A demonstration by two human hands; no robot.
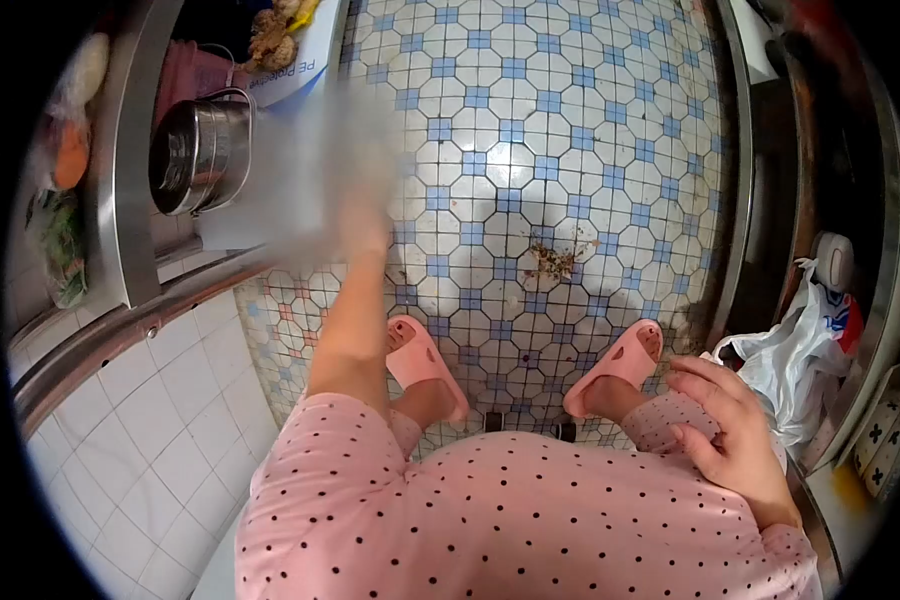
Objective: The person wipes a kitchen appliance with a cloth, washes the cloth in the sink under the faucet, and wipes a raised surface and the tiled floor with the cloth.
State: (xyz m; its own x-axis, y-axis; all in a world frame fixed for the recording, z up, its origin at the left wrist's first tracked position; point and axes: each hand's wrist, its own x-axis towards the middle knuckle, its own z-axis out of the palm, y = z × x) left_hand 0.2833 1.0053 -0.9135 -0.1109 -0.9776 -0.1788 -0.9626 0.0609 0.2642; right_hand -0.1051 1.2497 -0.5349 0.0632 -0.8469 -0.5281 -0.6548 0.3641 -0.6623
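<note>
My left arm reaches forward over the tiled floor, and my left hand (360, 165) is smeared by motion. A pale, blurred shape (300, 170) lies around and left of that hand; whether the hand holds it is not clear. Left of the blur, a round steel container (202, 155) with a wire handle rests on its side near the metal shelf. My right hand (722, 425) is by my right knee, fingers apart and slightly bent, with nothing in it. A small heap of brown debris (555, 261) is on the floor ahead of my feet.
Pink slippers (425, 368) are on my feet. On the right, a white plastic bag (795, 365) lies beside a dark shelf. At the left are a metal rail (130, 150), bagged vegetables (62, 245) and a pink basket (185, 75); ginger-like roots (270, 45) sit on a white box.
</note>
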